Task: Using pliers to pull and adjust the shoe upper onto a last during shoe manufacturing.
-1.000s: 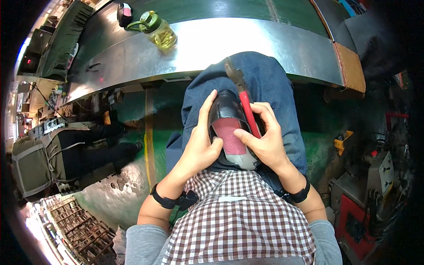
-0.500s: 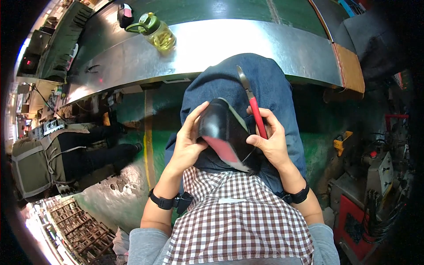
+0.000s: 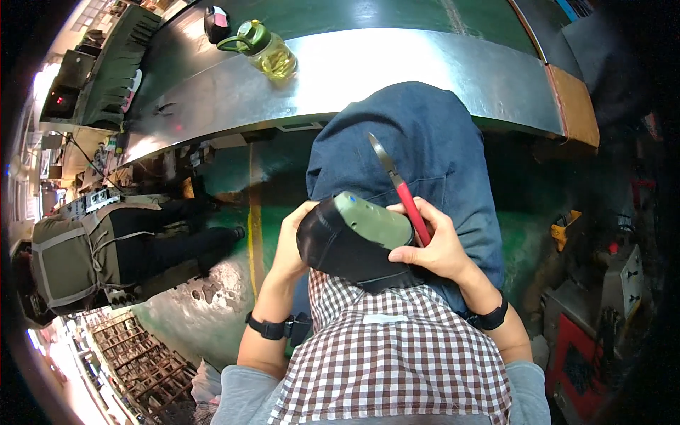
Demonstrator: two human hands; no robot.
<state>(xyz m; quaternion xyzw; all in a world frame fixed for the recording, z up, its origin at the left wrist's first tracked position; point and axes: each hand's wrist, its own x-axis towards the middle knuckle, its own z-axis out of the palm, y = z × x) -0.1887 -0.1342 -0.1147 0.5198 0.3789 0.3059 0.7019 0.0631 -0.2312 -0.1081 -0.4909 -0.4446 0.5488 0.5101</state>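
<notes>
A black shoe upper point(image 3: 346, 249) on a green last point(image 3: 375, 222) lies between the fingers point(image 3: 435, 215), long axis roughly crosswise, left hand point(image 3: 289, 246) grasping one end, right hand point(image 3: 440, 246) touching the other while clasping red-handled pliers point(image 3: 401, 191).

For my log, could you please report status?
Left hand holding black upper around green last. Right hand gripping red-handled pliers. Pliers beside last's right end.
</notes>
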